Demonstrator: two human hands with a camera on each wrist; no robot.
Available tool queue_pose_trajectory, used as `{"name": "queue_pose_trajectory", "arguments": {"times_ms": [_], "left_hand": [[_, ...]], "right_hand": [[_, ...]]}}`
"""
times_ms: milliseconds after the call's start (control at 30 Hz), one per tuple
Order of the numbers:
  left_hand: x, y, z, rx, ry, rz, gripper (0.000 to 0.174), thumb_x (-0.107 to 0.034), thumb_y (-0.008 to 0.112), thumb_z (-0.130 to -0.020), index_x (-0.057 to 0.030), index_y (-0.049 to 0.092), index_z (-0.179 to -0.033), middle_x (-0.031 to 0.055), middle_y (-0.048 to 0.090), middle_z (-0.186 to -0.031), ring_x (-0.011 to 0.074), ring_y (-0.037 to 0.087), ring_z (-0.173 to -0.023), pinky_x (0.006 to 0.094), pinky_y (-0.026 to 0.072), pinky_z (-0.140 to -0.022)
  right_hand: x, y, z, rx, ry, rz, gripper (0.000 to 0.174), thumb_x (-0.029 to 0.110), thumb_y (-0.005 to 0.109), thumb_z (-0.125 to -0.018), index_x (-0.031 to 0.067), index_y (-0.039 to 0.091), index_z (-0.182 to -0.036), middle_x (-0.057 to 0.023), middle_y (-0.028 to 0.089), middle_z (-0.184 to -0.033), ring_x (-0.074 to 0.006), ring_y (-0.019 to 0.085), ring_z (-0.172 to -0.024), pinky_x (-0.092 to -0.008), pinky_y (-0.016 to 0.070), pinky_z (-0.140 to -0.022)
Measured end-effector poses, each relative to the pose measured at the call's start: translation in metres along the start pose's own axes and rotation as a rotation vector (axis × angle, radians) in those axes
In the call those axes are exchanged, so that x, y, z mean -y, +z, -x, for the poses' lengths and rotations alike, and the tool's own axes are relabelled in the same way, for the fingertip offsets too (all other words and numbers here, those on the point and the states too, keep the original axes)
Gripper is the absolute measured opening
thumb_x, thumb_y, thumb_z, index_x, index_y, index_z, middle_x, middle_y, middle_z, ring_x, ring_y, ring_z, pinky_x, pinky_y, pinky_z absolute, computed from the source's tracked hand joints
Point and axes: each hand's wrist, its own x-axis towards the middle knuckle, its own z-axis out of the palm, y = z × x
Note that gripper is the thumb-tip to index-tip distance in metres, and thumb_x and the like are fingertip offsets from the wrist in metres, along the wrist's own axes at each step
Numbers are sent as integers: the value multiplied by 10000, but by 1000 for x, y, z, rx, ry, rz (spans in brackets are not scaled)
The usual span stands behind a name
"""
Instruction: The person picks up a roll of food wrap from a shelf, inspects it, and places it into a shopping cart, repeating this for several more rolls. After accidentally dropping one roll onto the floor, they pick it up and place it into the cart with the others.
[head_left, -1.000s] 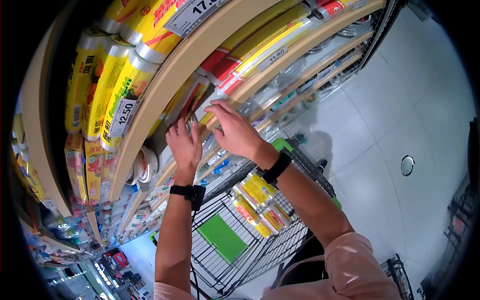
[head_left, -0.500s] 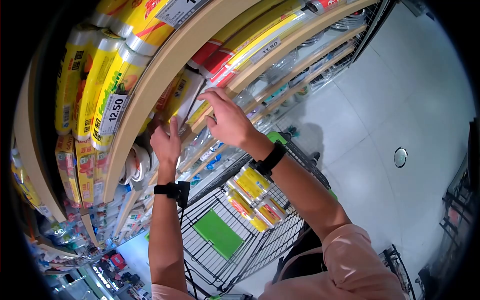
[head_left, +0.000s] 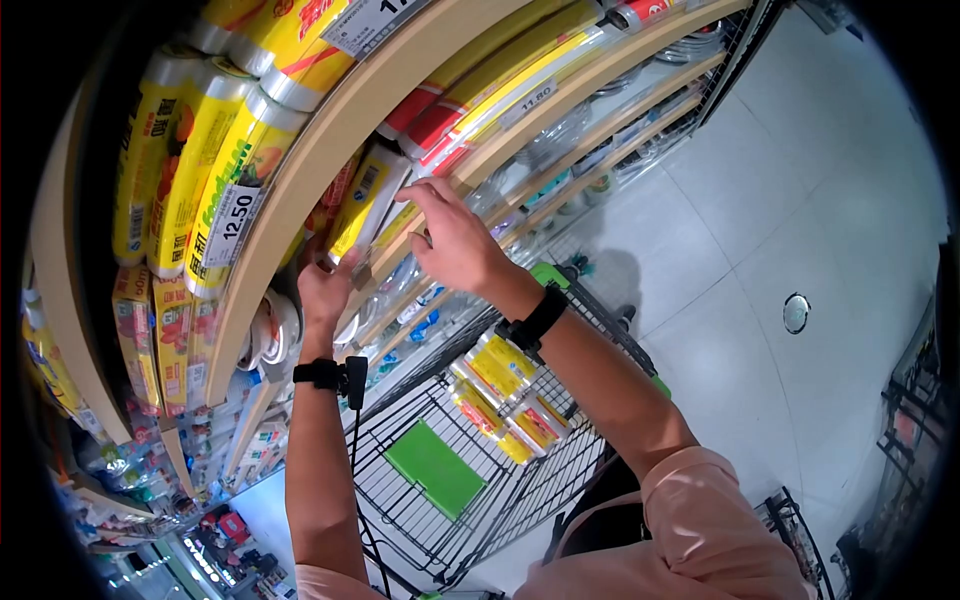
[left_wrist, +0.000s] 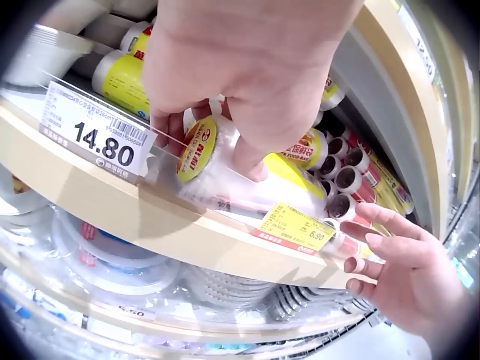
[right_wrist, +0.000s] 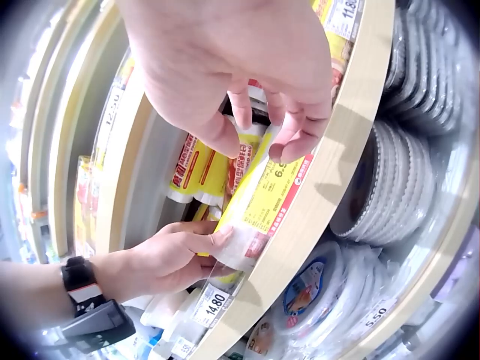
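Note:
My left hand [head_left: 325, 285] grips the near end of a yellow plastic-wrapped roll [head_left: 365, 200] and holds it tilted out over the wooden shelf edge [head_left: 470, 175]. In the left wrist view the thumb and fingers of this left hand [left_wrist: 251, 135] curl round the roll [left_wrist: 225, 180] by its round yellow end label. My right hand [head_left: 450, 240] hovers at the shelf lip by the roll's far end, fingers loosely extended. The right hand [left_wrist: 394, 259] lies next to the 6.90 price tag [left_wrist: 296, 225]. From the right wrist, the right hand [right_wrist: 255, 90] hangs over the roll [right_wrist: 251, 199] and the left hand [right_wrist: 172, 255].
More yellow and red rolls [head_left: 200, 170] fill the shelves above and behind. Stacked clear containers [left_wrist: 217, 285] sit on the shelf below. A black wire shopping cart [head_left: 560, 480] stands under my arms with yellow packs [head_left: 505, 390] and a green flap [head_left: 435, 470]. Grey floor lies to the right.
My left hand has closed on the yellow roll and drawn it down and outward from the shelf. The right hand has stayed at the shelf edge.

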Motion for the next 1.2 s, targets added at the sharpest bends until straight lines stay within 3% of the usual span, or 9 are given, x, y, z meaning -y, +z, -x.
{"name": "queue_pose_trajectory", "arguments": {"times_ms": [233,333,433,567,700,867,1000,1033,1200], "left_hand": [[-7,-22,28,-166,277,-191,548,-124,708,-859,37,483,-1332,209,565,-1282,279,560,-1177,357,411,-1028],[12,-19,43,-203,313,221,533,-74,671,-896,35,432,-1361,167,525,-1315,235,543,-1187,339,416,-1034],[6,-27,70,-211,252,320,552,-36,661,-898,31,396,-1378,146,498,-1308,211,533,-1179,330,453,-994],[-6,-30,125,-176,197,469,559,-25,678,-874,22,419,-1367,125,528,-1268,200,549,-1154,322,478,-965],[3,-29,188,-98,128,588,573,-30,695,-861,2,433,-1369,122,502,-1323,217,536,-1190,339,457,-1001],[-2,-44,271,-10,204,645,604,62,699,-805,34,452,-1355,137,479,-1373,221,485,-1262,342,382,-1073],[-23,-61,327,-251,-93,908,623,96,705,-789,45,452,-1355,129,492,-1367,208,575,-1150,361,454,-1032],[-14,-63,338,-213,-257,895,556,15,690,-856,61,447,-1353,115,558,-1295,173,605,-1067,356,499,-971],[-3,-73,388,-106,-338,1367,361,-196,573,-987,-34,494,-1299,98,625,-1191,194,632,-1027,344,563,-850]], "right_hand": [[8,-13,1,-15,36,-10,448,-38,597,-805,23,502,-1238,-200,506,-1217,-301,631,-815,-372,521,-786],[12,-14,5,-48,18,-129,436,-30,605,-796,16,501,-1217,-243,522,-1181,-450,571,-1027,-451,496,-895],[19,-12,14,-59,-10,-127,434,-24,619,-806,4,500,-1222,-250,540,-1172,-392,627,-945,-418,529,-823],[40,-19,42,125,201,-343,521,0,674,-829,10,452,-1300,-170,552,-1265,-133,654,-860,-287,539,-714],[72,-33,89,133,326,-376,778,133,749,-802,52,319,-1445,-196,511,-1320,-186,665,-860,-292,559,-742],[102,-51,160,302,466,-470,743,215,783,-815,50,366,-1408,-163,545,-1224,-158,649,-859,-271,558,-692],[135,-59,201,338,567,-450,644,170,777,-816,36,421,-1336,-123,592,-1099,-148,647,-852,-269,551,-630],[147,-62,208,337,612,-427,610,174,790,-802,19,445,-1281,-115,617,-1039,-161,648,-835,-267,548,-626],[181,-58,246,300,571,-432,631,171,774,-816,3,430,-1318,-123,629,-1019,-145,639,-801,-252,532,-613]]}}
